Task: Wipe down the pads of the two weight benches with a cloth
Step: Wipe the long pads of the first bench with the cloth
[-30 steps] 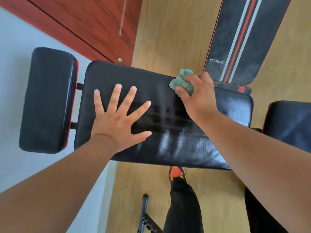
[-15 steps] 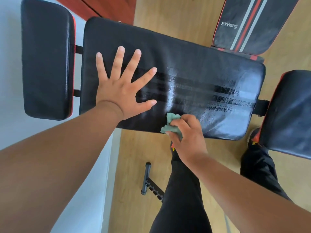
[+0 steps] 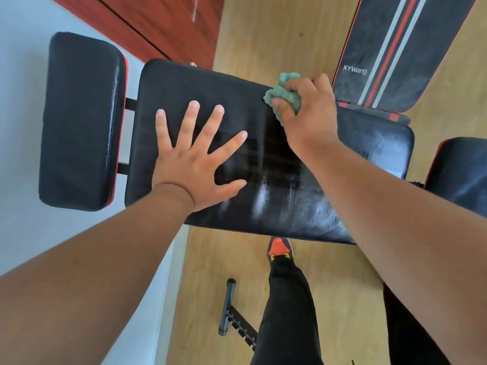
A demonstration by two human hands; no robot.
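Your left hand point(image 3: 196, 164) lies flat on the long black pad point(image 3: 266, 154), fingers straight and spread wide, palm down, gripping nothing. It sits on the pad's left half, wrist over the near edge.

Your right hand point(image 3: 308, 114) is at the pad's far edge, fingers and thumb curled round a bunched green cloth point(image 3: 283, 93). The cloth pokes out past the knuckles to the left and touches the pad surface right at that far rim.

The pad shows pale streaks and sheen across its middle and right half (wet or just glare, you cannot tell which). Darker bands run between your two hands.

A smaller black headrest pad point(image 3: 79, 122) with red side trim sits just left of the long pad, joined by two short dark brackets. A black seat pad point(image 3: 463, 175) shows at the right edge, partly behind your right forearm.

Beyond the far edge, the second bench pad point(image 3: 390, 48) lies at an angle, dark with white and red stripes and "XYWang" lettering.

Below: wooden floor point(image 3: 263, 35), a black frame foot point(image 3: 229, 306), your dark trouser leg and an orange-toed shoe point(image 3: 279, 247). Pale wall point(image 3: 21, 75) at left, red-brown door point(image 3: 163, 22) at top.
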